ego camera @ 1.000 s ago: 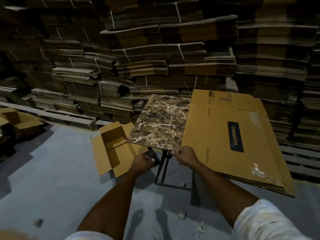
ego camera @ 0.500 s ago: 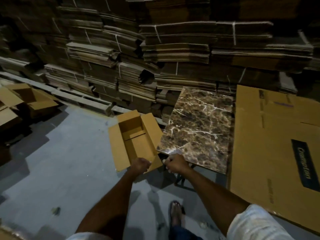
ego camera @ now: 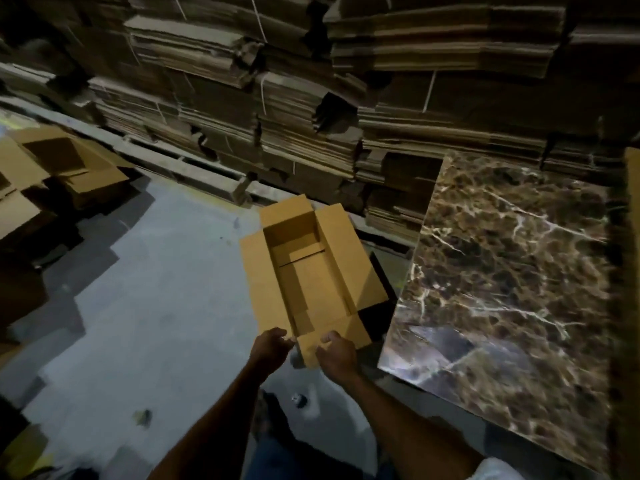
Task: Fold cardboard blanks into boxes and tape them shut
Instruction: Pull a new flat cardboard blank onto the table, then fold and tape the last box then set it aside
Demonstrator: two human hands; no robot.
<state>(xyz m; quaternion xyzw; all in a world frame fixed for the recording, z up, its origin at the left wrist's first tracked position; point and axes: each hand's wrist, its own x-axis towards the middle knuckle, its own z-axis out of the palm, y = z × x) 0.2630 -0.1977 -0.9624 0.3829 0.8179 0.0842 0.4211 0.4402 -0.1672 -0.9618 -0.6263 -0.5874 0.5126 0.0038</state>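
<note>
Flap (ego camera: pixel 308 348) between left grip (ego camera: pixel 270 348), right grip (ego camera: pixel 335 352)

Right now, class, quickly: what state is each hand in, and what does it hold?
Left hand: fingers curled at the near flap's left edge; a grip cannot be told.
Right hand: closed, holding the near flap of the open box.

Brown cardboard box (ego camera: pixel 311 271) stands open on the grey floor (ego camera: pixel 156 306), all four top flaps spread outward, inside empty.
</note>
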